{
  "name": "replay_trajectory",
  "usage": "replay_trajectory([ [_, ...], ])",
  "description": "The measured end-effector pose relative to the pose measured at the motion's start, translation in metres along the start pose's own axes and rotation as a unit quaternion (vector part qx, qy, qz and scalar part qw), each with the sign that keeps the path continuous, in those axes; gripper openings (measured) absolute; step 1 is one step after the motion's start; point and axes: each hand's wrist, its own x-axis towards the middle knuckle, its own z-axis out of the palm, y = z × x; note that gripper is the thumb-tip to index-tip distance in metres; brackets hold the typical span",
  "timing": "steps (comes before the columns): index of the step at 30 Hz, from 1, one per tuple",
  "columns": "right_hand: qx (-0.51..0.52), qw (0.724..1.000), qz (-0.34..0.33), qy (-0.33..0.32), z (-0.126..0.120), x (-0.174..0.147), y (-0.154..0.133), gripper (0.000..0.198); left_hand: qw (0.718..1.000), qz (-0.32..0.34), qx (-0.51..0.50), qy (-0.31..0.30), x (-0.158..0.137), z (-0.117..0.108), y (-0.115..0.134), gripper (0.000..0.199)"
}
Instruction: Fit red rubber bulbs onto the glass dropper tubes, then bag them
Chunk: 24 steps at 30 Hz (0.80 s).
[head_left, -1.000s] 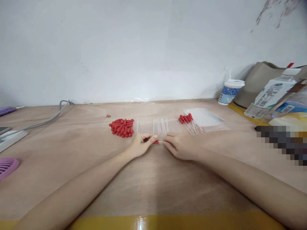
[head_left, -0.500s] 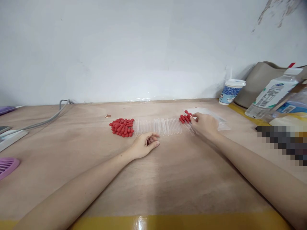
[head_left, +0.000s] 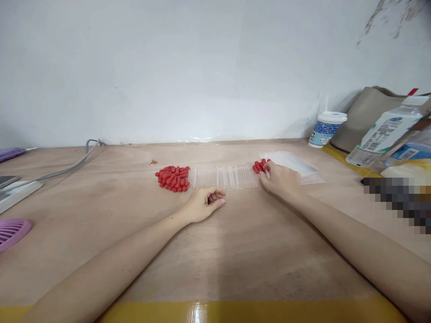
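Note:
My left hand rests on the table with its fingers loosely curled and the thumb apart, holding nothing. Just beyond it lies a row of clear thin tubes, side by side. A heap of red rubber bulbs adjoins the row's left end. On the right end sit several droppers, clear tubes topped with red bulbs. Over these, my right hand has its thumb and forefinger closed on a dropper, whose tube is mostly hidden by the hand.
Clear plastic bags lie flat behind my right hand. Farther right stand a blue-and-white cup, a tilted plastic bottle and a grey bin-like container. A grey cable and a pink slatted object are at left.
My right hand has moved slightly left and down, bringing the dropper against the others; its raised red bulb now lies among them. My left hand stays in place.

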Motion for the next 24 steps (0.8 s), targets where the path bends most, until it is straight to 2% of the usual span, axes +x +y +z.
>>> replay_trajectory([
  [3, 0.024, 0.999, -0.02, -0.019, 0.002, -0.003, -0.008, 0.031, 1.0, 0.003, 0.005, 0.001, 0.0, 0.0, 0.0, 0.024],
  [13, 0.039, 0.995, -0.001, -0.089, -0.002, 0.0, -0.01, 0.025, 1.0, 0.005, 0.022, -0.001, 0.0, 0.0, 0.0, 0.024],
  [17, 0.027, 0.996, 0.008, -0.084, 0.0, 0.002, -0.012, 0.031, 1.0, 0.01, 0.028, 0.0, 0.0, 0.0, 0.0, 0.023],
  [24, -0.034, 0.992, -0.027, -0.118, -0.005, -0.002, -0.022, 0.034, 0.999, 0.006, 0.04, -0.001, 0.0, 0.001, 0.0, 0.024],
])
